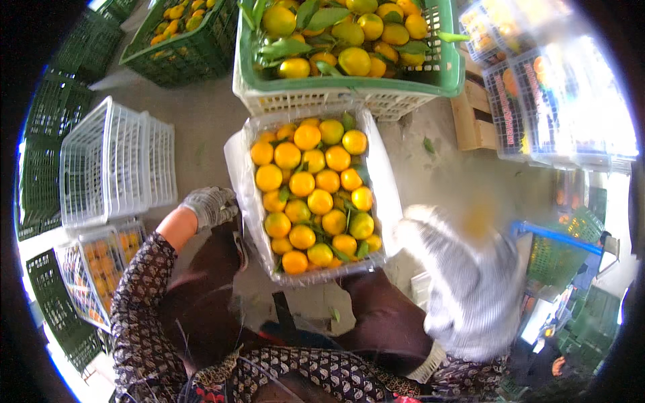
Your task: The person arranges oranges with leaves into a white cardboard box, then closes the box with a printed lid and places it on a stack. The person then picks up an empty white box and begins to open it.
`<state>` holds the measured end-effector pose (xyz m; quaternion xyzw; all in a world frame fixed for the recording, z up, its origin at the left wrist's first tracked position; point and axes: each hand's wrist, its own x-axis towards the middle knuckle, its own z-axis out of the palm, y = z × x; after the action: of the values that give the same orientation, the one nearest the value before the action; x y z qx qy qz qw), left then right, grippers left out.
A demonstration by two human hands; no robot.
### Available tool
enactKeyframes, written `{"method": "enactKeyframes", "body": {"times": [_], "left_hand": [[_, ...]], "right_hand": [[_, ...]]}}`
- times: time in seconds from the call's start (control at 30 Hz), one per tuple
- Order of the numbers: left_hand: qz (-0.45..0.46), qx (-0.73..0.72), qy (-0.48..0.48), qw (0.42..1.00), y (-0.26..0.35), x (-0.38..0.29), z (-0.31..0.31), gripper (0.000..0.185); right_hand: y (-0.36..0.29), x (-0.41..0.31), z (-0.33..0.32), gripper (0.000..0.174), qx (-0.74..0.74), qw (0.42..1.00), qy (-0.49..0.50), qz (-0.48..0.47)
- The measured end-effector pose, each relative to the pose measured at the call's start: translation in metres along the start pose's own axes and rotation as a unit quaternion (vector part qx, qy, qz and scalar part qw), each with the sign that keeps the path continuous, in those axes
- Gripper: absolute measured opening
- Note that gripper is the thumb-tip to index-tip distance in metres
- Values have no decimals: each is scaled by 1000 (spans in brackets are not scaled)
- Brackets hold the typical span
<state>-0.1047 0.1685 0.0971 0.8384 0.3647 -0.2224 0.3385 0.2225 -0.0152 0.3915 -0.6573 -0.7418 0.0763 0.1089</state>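
A plastic-lined box [387, 196] stands before me, its white side flaps spread outward. Orange and greenish-yellow mandarins [320, 201] with green leaves fill it. My left hand [210, 205], in a grey knitted glove, has curled fingers beside the box's left wall; whether it grips the edge is not clear. Close to the camera on the right, my right hand [463, 272] looks large and blurred in a whitish-grey knitted glove. Its fingers point toward the box's right flap. A hazy yellow blur above it cannot be made out.
Beyond the box, a green crate [347, 86] of leafy mandarins rests on a pale crate [322, 101]. White crates [118, 166] and a dark green crate [186, 55] stand left. Packed fruit boxes [544, 106] are on a wooden pallet [473, 116] at right, near a blue bar [559, 237].
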Motion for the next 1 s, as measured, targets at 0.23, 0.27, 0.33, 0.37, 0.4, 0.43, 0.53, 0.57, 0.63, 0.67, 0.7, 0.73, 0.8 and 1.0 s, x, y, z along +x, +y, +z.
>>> {"method": "enactKeyframes", "body": {"times": [0.23, 0.27, 0.33, 0.37, 0.4, 0.43, 0.53, 0.57, 0.63, 0.67, 0.7, 0.73, 0.8, 1.0], "left_hand": [[21, 194, 61, 979, 103, -89, -50, 37], [33, 191, 72, 978, 113, -99, -49, 37], [67, 184, 82, 977, 131, -120, -42, 36], [74, 202, 90, 972, 142, -125, -35, 33], [75, 185, 55, 978, 152, -129, -24, 33], [87, 166, 18, 982, 164, -133, -8, 33], [88, 156, -60, 982, 171, -147, 3, 31], [65, 231, -40, 970, 170, -152, 8, 32], [59, 156, 50, 985, 160, -159, 11, 33], [45, 120, 93, 987, 157, -163, 13, 32], [27, 101, 119, 987, 151, -161, 14, 31], [6, 95, 151, 984, 147, -156, 13, 33], [-9, 60, 238, 969, 138, -148, 12, 31], [-39, 51, 300, 952, 124, -120, -4, 35]], "right_hand": [[-88, -32, -37, 29, -61, 987, -5, -151], [-92, -43, -36, 29, -66, 985, -19, -161], [-95, -61, -24, 30, -70, 980, -53, -177], [-95, -69, -15, 30, -70, 978, -74, -180], [-89, -72, -1, 30, -75, 975, -103, -185], [-81, -74, 18, 31, -81, 970, -145, -178], [-56, -73, 64, 32, -89, 957, -247, -122], [-51, -79, 77, 33, -82, 956, -262, -100], [-40, -100, 103, 34, -41, 963, -264, -40], [-41, -113, 115, 34, 3, 967, -254, 1], [-40, -126, 132, 35, 68, 967, -239, 56], [-43, -136, 155, 39, 180, 947, -229, 134], [-48, -143, 211, 35, 252, 929, -216, 164], [-55, -144, 358, 37, 383, 882, -21, 273]]}}
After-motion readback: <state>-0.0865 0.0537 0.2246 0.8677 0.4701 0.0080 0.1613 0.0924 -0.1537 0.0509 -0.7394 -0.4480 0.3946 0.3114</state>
